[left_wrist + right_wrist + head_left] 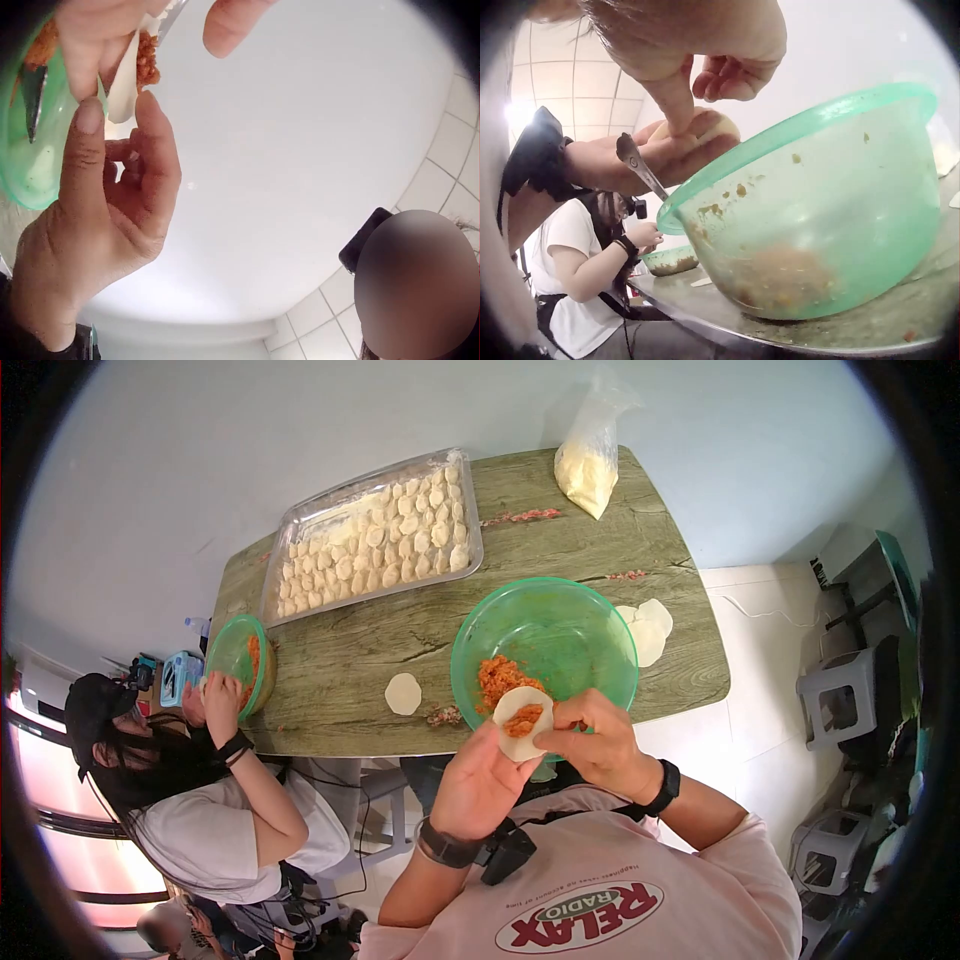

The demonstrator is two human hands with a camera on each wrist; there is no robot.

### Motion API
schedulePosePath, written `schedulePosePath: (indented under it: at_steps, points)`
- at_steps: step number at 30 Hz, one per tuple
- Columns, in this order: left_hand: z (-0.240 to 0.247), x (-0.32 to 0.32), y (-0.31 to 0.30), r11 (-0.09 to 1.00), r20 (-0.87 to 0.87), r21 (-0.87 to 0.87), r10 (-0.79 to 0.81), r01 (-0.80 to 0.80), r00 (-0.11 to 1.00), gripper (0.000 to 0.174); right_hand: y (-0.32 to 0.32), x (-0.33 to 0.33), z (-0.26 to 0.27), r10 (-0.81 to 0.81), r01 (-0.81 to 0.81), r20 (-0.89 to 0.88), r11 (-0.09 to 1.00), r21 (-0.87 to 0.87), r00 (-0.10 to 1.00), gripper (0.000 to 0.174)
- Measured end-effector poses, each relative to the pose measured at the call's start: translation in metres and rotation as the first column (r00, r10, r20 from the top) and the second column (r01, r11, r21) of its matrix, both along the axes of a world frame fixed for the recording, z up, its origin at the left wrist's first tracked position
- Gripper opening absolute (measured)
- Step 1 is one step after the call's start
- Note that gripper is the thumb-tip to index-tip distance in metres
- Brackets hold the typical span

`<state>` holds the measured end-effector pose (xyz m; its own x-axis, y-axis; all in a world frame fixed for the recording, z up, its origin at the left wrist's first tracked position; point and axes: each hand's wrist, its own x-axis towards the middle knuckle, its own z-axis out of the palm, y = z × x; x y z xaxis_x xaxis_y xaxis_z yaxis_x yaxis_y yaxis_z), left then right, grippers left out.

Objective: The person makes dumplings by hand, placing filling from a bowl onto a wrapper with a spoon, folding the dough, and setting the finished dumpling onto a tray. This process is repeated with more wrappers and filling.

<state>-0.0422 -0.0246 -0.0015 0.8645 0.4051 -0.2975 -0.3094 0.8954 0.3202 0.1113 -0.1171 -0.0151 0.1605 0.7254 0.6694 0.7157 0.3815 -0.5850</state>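
Observation:
A round dumpling wrapper (pixel 510 746) with orange-red minced filling (pixel 523 720) lies on the extended fingers of my left hand (pixel 478 785). In the left wrist view that hand's thumb (pixel 229 28) stands away from the wrapper. My right hand (pixel 603 752) is at the wrapper's right edge, its thumb and forefinger pinching there and its other fingers curled. Right below is a green see-through bowl (pixel 545 586), with more filling (pixel 500 678) heaped at its near left side. A metal utensil (pixel 641 166) leans over the bowl's rim in the right wrist view.
A metal tray (pixel 372 597) with rows of dumplings stands at the back left. Loose wrappers (pixel 650 632) lie right of the bowl, and a single wrapper (pixel 404 694) lies left. A bag of pale powder (pixel 587 475) stands behind. Another person (pixel 225 825) works at a smaller bowl (pixel 262 695).

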Motion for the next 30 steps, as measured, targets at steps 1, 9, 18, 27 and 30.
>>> schedulePosePath:
  at_steps: [1, 9, 18, 27, 30]
  points:
    - [0.001, 0.0, -0.001, 0.996, 0.005, 0.084, -0.02, 0.02, 1.0, 0.045, -0.001, -0.001, 0.0, -0.01, 0.009, -0.024, 1.0, -0.022, 1.0, 0.027]
    - [-0.004, 0.0, -0.009, 0.855, -0.258, 0.492, -0.035, 0.162, 0.966, 0.051, -0.001, -0.01, 0.006, -0.093, 0.074, -0.279, 0.994, -0.078, 0.956, 0.023]
    - [0.0, 0.002, -0.016, 0.823, -0.212, 0.567, 0.189, -0.036, 0.959, 0.041, -0.01, -0.001, 0.013, -0.195, -0.043, -0.638, 0.94, -0.337, 0.745, 0.027]
    - [-0.002, 0.002, -0.018, 0.679, -0.227, 0.734, 0.288, -0.031, 0.93, 0.039, -0.013, -0.006, 0.011, -0.113, -0.203, -0.857, 0.948, -0.244, 0.503, 0.017]
    - [-0.002, 0.002, -0.019, 0.661, -0.217, 0.749, 0.302, -0.04, 0.928, 0.039, -0.013, -0.006, 0.012, -0.126, -0.183, -0.818, 0.945, -0.271, 0.561, 0.015]
